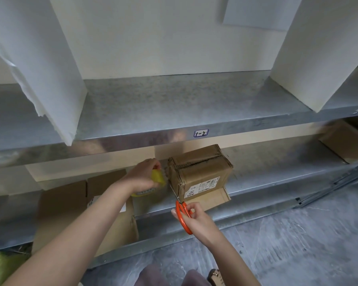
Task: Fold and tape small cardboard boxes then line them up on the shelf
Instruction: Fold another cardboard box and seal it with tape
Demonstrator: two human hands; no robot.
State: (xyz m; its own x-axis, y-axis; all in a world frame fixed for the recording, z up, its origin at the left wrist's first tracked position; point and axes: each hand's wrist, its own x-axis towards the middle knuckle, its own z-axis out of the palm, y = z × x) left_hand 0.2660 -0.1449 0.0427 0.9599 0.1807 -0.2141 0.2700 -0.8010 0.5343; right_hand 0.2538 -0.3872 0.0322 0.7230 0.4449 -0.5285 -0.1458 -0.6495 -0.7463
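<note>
A: How far along?
B: 1 box [201, 172] is folded, on the lower shelf [267, 182]. The left hand [142, 176] grips the tape roll [158, 178], and the right hand [196, 217] holds scissors [183, 215] at the tape.
A: What's left?
B: Probably cutting, then lining up. Flat cardboard [64, 203] waits.

Only one marking reads: "1-2" on the shelf edge.

A small blue-bordered sticker [201, 133] sits on the front edge of the upper metal shelf [174, 104]; its handwritten dark ink reads "1-2". On the cardboard box [201, 168] standing on the lower shelf [267, 172], a white shipping label [203, 187] covers part of the near face. At its left end are a few handwritten dark strokes that cannot be made out, and the rest is rows of fine print too small to read. The corner of a second white label [90, 202] shows on the flat cardboard [105, 182] at the left, mostly hidden, with its print illegible.
</note>
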